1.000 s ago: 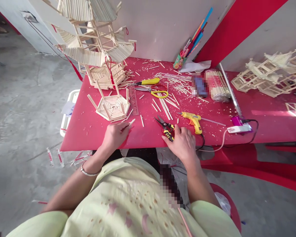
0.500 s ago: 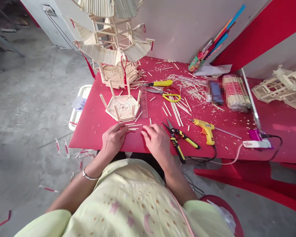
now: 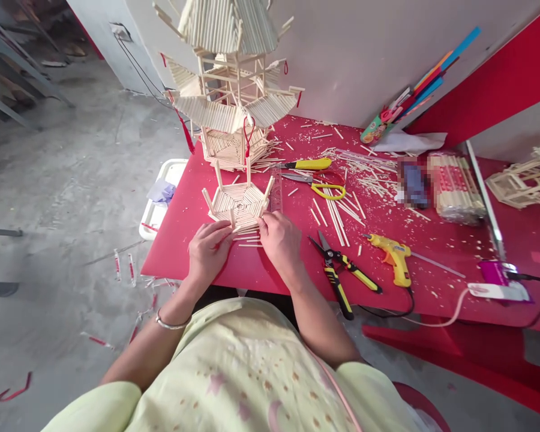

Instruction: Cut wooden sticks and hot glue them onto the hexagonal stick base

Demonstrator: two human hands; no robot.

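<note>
A hexagonal base of thin wooden sticks (image 3: 238, 201), with short upright posts at its corners, lies near the table's front edge. My left hand (image 3: 210, 251) pinches at its front, its fingertips by a front post. At the front right corner my right hand (image 3: 281, 241) has thumb and fingers closed, hiding the post there. Whether a loose stick is also between the fingers cannot be made out. Just below the base, several loose sticks (image 3: 251, 245) lie between my hands. Behind it stands a tiered stick pagoda (image 3: 238, 114) with red tassels.
To the right are a clear ruler (image 3: 276, 189), scissors (image 3: 328, 191), a yellow-handled cutter (image 3: 312, 164), pruning shears (image 3: 337, 267) and a yellow glue gun (image 3: 398, 258). Farther off are bundled sticks (image 3: 456, 186) and a power strip (image 3: 499, 292). Stick scraps litter the red table (image 3: 171, 240).
Both hands have moved forward from the loose sticks to the front of the hexagonal base. The right fingers, earlier apart from the sticks, now pinch at its corner. The camera view has shifted slightly.
</note>
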